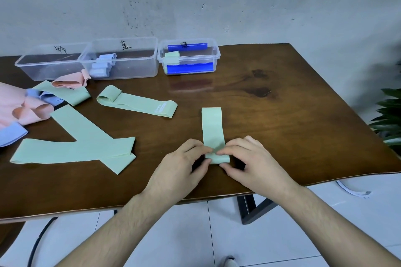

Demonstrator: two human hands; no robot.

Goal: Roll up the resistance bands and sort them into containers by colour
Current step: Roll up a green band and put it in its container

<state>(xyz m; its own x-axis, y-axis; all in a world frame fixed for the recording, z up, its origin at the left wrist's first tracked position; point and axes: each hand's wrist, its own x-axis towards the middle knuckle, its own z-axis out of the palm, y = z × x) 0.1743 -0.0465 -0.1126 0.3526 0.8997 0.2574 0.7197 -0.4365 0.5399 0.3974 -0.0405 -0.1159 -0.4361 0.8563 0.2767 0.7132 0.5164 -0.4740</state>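
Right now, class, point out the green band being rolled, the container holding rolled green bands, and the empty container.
Green band (212, 124), head view: flat unrolled stretch.
Green-band container (217, 53), head view: right rim.
Empty container (48, 68), head view: front wall.

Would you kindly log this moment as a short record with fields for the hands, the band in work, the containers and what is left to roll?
left hand: pinches near end of green band
right hand: pinches the same end
band in work: green band, flat on table, roll just begun
left container: no bands visible
middle container: pale blue rolls
right container: green roll
left to roll: loose green bands, pink and blue pile
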